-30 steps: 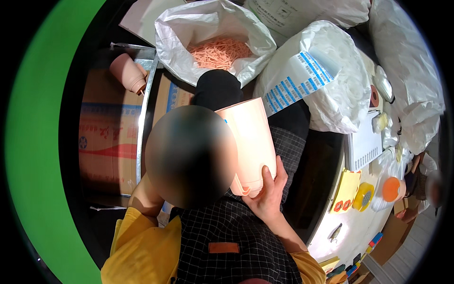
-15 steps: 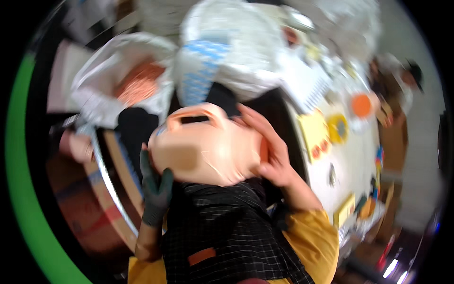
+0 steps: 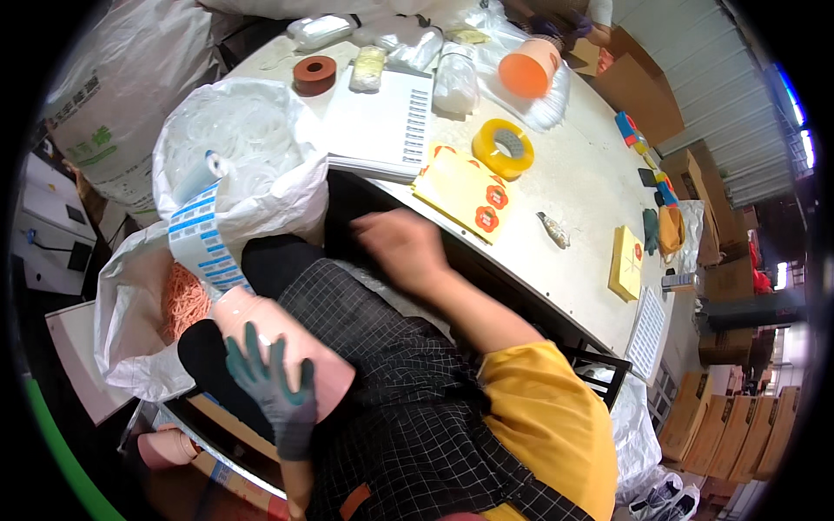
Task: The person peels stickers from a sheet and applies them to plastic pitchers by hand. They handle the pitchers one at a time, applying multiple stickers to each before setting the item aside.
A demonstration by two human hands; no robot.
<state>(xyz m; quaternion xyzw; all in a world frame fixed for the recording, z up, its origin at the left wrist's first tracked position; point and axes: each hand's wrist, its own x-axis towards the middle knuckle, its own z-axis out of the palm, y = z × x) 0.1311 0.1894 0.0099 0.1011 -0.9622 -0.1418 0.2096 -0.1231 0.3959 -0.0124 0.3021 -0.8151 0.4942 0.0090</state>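
A pink plastic jug [image 3: 323,369] lies slanted across my lap, its handle not showing. My left hand [image 3: 276,386], in a grey-green glove, holds it against my thigh with fingers spread along its side. My bare right hand [image 3: 404,250] hangs over my knees beside the table edge, apart from the jug; its fingers are smeared by motion. A strip of blue-and-white labels [image 3: 205,234] drapes from its roll at a white sack [image 3: 304,187] of clear plastic strips. The strip's lower end reaches close to the jug's mouth end.
A second sack [image 3: 117,326] holds pink strands at my left knee. On the table [image 3: 539,291] lie yellow tape [image 3: 504,149], a brown roll [image 3: 314,75], a spiral notebook [image 3: 373,122], yellow cards [image 3: 460,191] and an orange-pink container [image 3: 530,68]. Another pink container [image 3: 168,447] sits low left. A person works at the far side.
The jug has tilted and moved down left onto my lap, with its handle turned from view. My right hand has let go of it and moved away. The view has swung right.
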